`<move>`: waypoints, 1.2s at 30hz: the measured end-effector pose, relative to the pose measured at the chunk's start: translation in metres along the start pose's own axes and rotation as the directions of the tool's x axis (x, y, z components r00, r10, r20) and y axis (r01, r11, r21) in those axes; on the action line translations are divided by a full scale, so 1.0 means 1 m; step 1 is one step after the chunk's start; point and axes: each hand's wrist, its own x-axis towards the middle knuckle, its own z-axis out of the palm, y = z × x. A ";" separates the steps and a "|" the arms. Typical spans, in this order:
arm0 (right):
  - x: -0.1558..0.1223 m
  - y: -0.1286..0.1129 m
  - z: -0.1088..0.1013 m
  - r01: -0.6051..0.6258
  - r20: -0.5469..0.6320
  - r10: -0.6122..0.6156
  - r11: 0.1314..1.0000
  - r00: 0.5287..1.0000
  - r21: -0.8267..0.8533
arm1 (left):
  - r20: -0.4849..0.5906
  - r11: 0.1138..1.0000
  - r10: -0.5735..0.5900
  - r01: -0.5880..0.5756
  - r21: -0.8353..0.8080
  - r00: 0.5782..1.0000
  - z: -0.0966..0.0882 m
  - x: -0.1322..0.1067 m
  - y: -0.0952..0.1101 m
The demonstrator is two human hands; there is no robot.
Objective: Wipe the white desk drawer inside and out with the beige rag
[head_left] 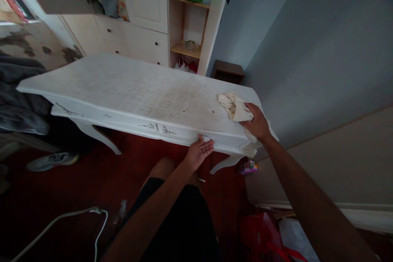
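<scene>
A white table [123, 77] with carved drawer fronts stretches before me, its top smudged brown and grey around the middle. My right hand [257, 122] grips a bunched cream cloth [235, 106] near the table's right end, and part of the cloth hangs by the edge. At the front, my left hand [199, 154] is closed around a small white drawer handle [205, 138], thumb above and fingers curled beneath. Two small dark specks lie on the top, left of the cloth.
Behind the table stands a white wardrobe [147, 0] with open doors and bags on its shelves. A brown box-like stand [227, 70] sits by the grey wall. On the red floor are a shoe [53, 161], a white cable [70, 213] and a red bag [256, 237].
</scene>
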 end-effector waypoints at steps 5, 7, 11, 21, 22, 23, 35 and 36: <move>0.000 -0.003 -0.001 -0.011 -0.008 0.011 1.000 1.000 -0.012 | -0.052 1.000 -0.004 0.003 -0.009 0.999 0.005 -0.001 -0.003; -0.001 -0.003 -0.001 -0.015 -0.005 0.015 1.000 1.000 -0.019 | -0.055 0.999 -0.014 0.012 -0.029 0.998 0.005 0.000 -0.004; -0.001 -0.004 0.000 -0.016 -0.022 0.015 0.999 1.000 -0.030 | 0.012 0.996 -0.082 0.082 -0.027 0.997 -0.001 -0.001 -0.001; -0.008 -0.033 -0.005 -0.164 -0.138 0.128 0.943 0.982 -0.290 | 0.012 0.990 -0.142 0.142 0.008 0.990 -0.085 -0.030 0.028; -0.010 -0.037 -0.005 -0.193 -0.165 0.149 0.934 0.975 -0.301 | 0.011 0.991 -0.133 0.133 -0.004 0.991 -0.093 -0.034 0.030; -0.012 -0.040 -0.005 -0.220 -0.193 0.167 0.926 0.967 -0.305 | 0.016 0.992 -0.126 0.126 -0.019 0.992 -0.100 -0.037 0.032; -0.069 -0.090 -0.015 -0.095 -0.279 0.036 0.975 0.960 -0.200 | -0.075 0.981 -0.172 0.164 -0.098 0.982 -0.177 -0.049 0.021; -0.075 -0.095 -0.015 -0.084 -0.260 0.033 0.979 0.965 -0.186 | -0.075 0.983 -0.171 0.165 -0.085 0.982 -0.180 -0.048 0.020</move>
